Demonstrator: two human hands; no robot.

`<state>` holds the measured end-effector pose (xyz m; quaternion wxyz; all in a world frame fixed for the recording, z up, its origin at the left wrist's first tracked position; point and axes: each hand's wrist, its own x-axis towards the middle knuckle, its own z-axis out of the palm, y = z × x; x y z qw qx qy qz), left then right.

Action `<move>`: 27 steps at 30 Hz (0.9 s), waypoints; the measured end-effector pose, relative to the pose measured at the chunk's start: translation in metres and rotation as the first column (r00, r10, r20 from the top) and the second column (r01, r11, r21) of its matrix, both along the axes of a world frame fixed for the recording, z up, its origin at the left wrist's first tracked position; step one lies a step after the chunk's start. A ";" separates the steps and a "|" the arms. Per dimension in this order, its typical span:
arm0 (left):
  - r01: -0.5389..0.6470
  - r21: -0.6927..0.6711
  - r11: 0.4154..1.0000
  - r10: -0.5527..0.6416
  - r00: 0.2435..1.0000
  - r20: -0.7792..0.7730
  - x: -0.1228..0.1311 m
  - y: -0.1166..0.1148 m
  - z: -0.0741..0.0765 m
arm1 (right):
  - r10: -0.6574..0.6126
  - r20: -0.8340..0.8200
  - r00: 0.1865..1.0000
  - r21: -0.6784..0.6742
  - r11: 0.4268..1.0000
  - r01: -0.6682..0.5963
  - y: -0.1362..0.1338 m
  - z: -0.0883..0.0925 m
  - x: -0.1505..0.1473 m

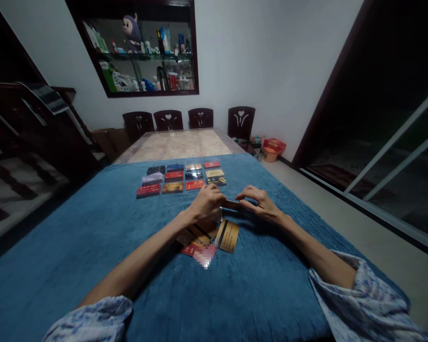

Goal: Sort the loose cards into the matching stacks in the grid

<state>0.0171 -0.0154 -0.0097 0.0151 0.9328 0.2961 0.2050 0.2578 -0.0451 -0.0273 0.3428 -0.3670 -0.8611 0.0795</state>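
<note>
Just above the blue cloth, a thin stack of cards (231, 204) spans the gap between my two hands, seen nearly edge-on. My left hand (207, 203) is closed on its left end, fingers bent over it. At the other end, the fingers and thumb of my right hand (258, 202) pinch the edge. A gold card with a dark stripe (228, 235) lies flat below the hands. Beside it, partly covered by my left wrist, is a loose spread of gold cards (202, 231) and red cards (188, 249). How many cards I hold is unclear.
Beyond my hands, several neat card stacks (173, 176) stand in rows on the blue cloth (92, 213). Bare marble tabletop (185, 141) shows farther back, with dark chairs (168, 120) behind. A red and orange container (271, 149) is on the floor at right.
</note>
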 end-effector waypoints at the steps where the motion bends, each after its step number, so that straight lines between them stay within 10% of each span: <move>1: -0.016 -0.013 1.000 0.016 1.000 0.005 -0.001 0.001 0.000 | 0.014 0.000 1.000 -0.004 1.000 -0.014 0.000 -0.001 0.000; 27: -0.212 -0.060 0.975 0.206 0.974 -0.092 -0.001 -0.003 -0.007 | -0.216 0.263 0.940 0.121 0.974 0.189 0.010 -0.031 -0.011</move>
